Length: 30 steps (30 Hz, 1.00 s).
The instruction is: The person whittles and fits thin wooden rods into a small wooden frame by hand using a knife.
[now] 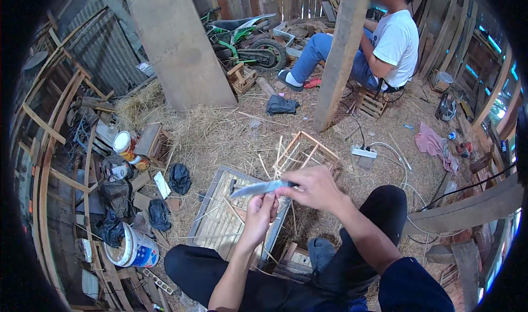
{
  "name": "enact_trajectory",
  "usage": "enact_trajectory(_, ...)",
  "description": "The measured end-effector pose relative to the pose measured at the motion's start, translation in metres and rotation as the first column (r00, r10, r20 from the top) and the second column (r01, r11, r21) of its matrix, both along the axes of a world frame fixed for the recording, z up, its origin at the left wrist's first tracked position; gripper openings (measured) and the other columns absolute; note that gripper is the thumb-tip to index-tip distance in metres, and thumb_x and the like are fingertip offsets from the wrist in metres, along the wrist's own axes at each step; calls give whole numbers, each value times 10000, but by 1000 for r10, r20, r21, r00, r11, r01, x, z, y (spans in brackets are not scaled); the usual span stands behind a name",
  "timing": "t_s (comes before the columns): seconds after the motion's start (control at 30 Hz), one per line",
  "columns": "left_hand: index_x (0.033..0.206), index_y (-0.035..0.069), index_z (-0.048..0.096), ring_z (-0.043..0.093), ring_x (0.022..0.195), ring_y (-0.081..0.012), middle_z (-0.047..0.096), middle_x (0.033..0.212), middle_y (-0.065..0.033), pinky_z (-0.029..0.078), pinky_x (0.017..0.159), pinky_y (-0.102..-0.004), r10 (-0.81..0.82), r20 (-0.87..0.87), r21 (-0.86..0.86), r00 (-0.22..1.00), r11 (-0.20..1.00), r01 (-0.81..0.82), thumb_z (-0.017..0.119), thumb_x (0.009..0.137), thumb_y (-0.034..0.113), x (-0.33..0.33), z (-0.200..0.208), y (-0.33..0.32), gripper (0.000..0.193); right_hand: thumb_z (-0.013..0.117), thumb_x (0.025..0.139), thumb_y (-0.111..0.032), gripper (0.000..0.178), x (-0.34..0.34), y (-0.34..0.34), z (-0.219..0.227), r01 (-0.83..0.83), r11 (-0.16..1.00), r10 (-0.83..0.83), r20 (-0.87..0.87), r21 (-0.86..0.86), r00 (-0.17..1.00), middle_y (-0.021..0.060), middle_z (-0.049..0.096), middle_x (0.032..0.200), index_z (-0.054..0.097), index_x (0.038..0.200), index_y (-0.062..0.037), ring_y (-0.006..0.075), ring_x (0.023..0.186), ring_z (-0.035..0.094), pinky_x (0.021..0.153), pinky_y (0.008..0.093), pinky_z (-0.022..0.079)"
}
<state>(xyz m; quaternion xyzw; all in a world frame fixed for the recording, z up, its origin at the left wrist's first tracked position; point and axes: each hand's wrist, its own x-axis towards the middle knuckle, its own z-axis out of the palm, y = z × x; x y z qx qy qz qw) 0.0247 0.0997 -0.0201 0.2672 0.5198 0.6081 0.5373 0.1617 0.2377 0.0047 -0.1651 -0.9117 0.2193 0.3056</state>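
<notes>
My right hand (316, 188) is closed around the dark handle of a knife (256, 190), whose broad grey blade points left. Just under the blade, my left hand (260, 215) is pinched, with its thumb up against the knife. What lies between the left fingers is hidden; thin pale strips (234, 208) show close by. Below both hands is a low slatted bamboo table (220, 226) with a grey edge. Beyond my hands, a small open frame of wooden sticks (308, 152) rests on the straw-covered ground.
A wooden post (344, 59) stands ahead, with a seated person (393, 42) behind it. A white bucket (132, 248) and black bags (159, 214) are at left. A power strip (363, 152) with cables lies at right. A green motorbike (247, 42) is at the back.
</notes>
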Motion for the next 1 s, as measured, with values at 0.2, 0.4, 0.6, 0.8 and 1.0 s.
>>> enact_trajectory(0.2,906,95,541,329,549,-18,405,686,80,242,475,-216,79,-162,25,984,997,-76,475,1063,246,-8,-7,-14,227,769,826,-363,308,-19,-13,5,-86,994,86,5,-61,996,108,696,725,756,966,-89,265,590,665,533,353,489)
enact_trajectory(0.4,940,88,539,316,569,-5,391,690,90,233,485,-204,112,-234,24,966,994,-109,471,1070,289,-8,6,-34,249,814,760,-377,341,-28,0,3,-42,999,46,-165,25,985,82,617,624,753,924,-85,233,547,624,500,343,442)
enact_trajectory(0.6,922,49,558,326,637,-19,392,723,72,277,546,-229,128,-346,4,930,991,-135,465,1074,270,-1,7,-45,284,795,768,-432,352,-20,1,4,-62,995,66,-49,83,997,49,610,612,757,891,-103,226,539,613,509,343,452)
enact_trajectory(0.8,936,30,566,349,666,-27,417,755,59,300,574,-226,63,-338,-45,939,996,-83,466,1074,242,3,4,-44,272,793,760,-459,345,-5,3,-6,-18,995,18,3,103,1000,43,675,670,768,856,-129,219,589,663,532,324,489)
enact_trajectory(1.0,907,45,553,354,640,-27,418,725,58,294,559,-217,75,-305,-93,949,990,-108,465,1075,256,-11,4,-60,284,765,831,-380,280,35,48,-1,298,954,-298,-39,-21,954,67,678,688,759,917,-114,217,570,651,550,328,491)
